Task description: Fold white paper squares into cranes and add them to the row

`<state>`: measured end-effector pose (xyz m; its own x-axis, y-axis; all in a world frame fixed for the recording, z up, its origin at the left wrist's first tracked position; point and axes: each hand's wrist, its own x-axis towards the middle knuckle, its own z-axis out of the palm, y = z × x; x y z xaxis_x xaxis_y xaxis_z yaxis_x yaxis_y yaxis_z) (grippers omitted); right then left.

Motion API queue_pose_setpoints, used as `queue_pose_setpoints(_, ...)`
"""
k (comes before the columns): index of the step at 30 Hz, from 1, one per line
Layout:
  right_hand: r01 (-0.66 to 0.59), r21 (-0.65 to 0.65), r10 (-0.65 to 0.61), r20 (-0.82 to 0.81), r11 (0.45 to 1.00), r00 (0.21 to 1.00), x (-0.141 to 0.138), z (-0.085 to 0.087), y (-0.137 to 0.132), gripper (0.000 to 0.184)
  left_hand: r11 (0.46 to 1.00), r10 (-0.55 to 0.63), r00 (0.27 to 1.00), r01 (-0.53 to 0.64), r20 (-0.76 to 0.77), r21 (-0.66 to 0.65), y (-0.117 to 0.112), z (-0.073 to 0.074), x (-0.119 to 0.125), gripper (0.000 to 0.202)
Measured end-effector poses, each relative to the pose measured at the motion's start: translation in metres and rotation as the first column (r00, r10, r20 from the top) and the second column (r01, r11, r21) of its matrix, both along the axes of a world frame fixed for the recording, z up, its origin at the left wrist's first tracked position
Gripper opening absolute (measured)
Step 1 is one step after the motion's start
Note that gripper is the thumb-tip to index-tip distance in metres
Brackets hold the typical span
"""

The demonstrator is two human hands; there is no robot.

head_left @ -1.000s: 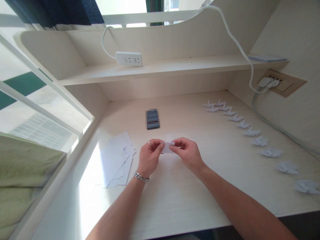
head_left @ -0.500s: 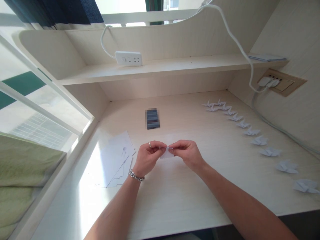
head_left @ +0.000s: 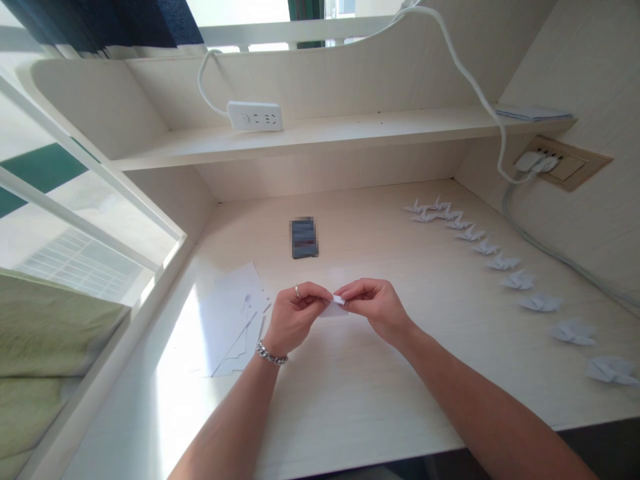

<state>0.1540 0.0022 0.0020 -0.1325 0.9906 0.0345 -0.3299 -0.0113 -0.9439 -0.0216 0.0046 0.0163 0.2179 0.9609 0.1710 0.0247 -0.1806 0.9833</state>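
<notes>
- A person's two bare hands meet over a pale wooden bench [head_left: 390, 400], seen from above; a small piece of white paper [head_left: 339, 300] is pinched between them.
- The left hand [head_left: 299, 312], which wears a ring [head_left: 297, 291], grips the paper's left side between thumb and fingers; a chain bracelet [head_left: 271, 353] circles the wrist.
- The right hand [head_left: 373, 308] pinches the opposite side, its thumb and fingertips drawn close together.
- The paper lies directly between the two sets of fingertips, touching both, so neither hand is nearer. A narrow, bright folded edge runs roughly from left to right, dipping slightly toward the right hand. The fingers cover much of the rest, so its full outline and longest side cannot be told.
- Left of the left hand, apart from it, loose white sheets [head_left: 227, 300] and cut scraps lie overlapping, beside a patch of sunlight.
- Well to the right, white folded paper cranes [head_left: 485, 247] form a curving line from the back of the bench to its near right corner.
- Beyond the hands lies a dark rectangular object [head_left: 304, 239], blurred out. A white power strip [head_left: 255, 117] rests on the shelf [head_left: 320, 138] above.
</notes>
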Motion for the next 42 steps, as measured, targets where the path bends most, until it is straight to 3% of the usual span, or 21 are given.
queue_pose_setpoints(5, -0.051, -0.087, 0.061, 0.121, 0.995, 0.991, -0.001, -0.003, 0.0, 0.021, 0.996, 0.045, 0.998, -0.048, -0.039, -0.07, 0.002, -0.003, 0.001, 0.01)
queue_pose_setpoints(11, -0.11, -0.148, 0.129, 0.128, 0.983, 0.983, -0.002, -0.003, -0.002, 0.032, 0.983, 0.133, 0.99, -0.138, -0.045, -0.122, 0.005, -0.005, 0.001, 0.018)
queue_pose_setpoints(16, -0.122, -0.174, 0.146, 0.134, 0.977, 0.98, -0.003, -0.001, -0.002, 0.032, 0.983, 0.104, 0.995, -0.103, 0.002, -0.152, 0.005, -0.004, 0.001, 0.023)
queue_pose_setpoints(21, -0.038, -0.228, 0.049, 0.041, 0.973, 0.998, 0.0, 0.002, 0.001, 0.031, 0.983, 0.012, 0.988, 0.017, 0.156, -0.182, 0.005, -0.003, -0.004, 0.031)
queue_pose_setpoints(26, -0.064, -0.273, 0.057, -0.033, 0.96, 0.998, 0.002, 0.005, 0.001, 0.031, 0.994, -0.074, 0.997, 0.076, 0.036, -0.075, 0.006, -0.005, -0.009, 0.021)
queue_pose_setpoints(31, -0.055, -0.262, 0.068, 0.044, 0.964, 0.997, -0.001, 0.004, -0.001, 0.029, 0.998, -0.021, 0.993, 0.014, -0.113, -0.065, 0.007, -0.003, -0.006, 0.016)
queue_pose_setpoints(42, -0.073, -0.216, 0.105, 0.14, 0.974, 0.985, -0.004, 0.001, -0.002, 0.029, 0.992, -0.033, 0.988, 0.014, -0.151, -0.126, 0.005, 0.002, -0.004, 0.021)
